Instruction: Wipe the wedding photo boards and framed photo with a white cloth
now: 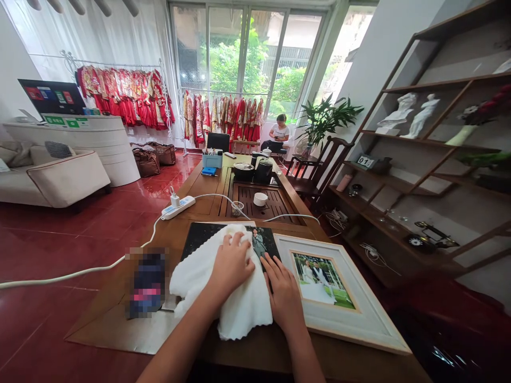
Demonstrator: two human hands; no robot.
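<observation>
My left hand presses a white towel with curled fingers, gripping it against a dark photo panel. The towel covers much of the panel and hangs in folds toward me. A figure in a grey suit shows on the panel just right of the towel. My right hand lies flat with its fingers stretched out, resting at the panel's right edge beside the towel. To its right lies a white framed wedding photo showing a couple on grass.
A white power strip with cables lies on the wooden table. Farther back are a white cup on a tea tray and a dark kettle. A blurred patch covers something at left. A person sits by the window; wooden shelves stand right.
</observation>
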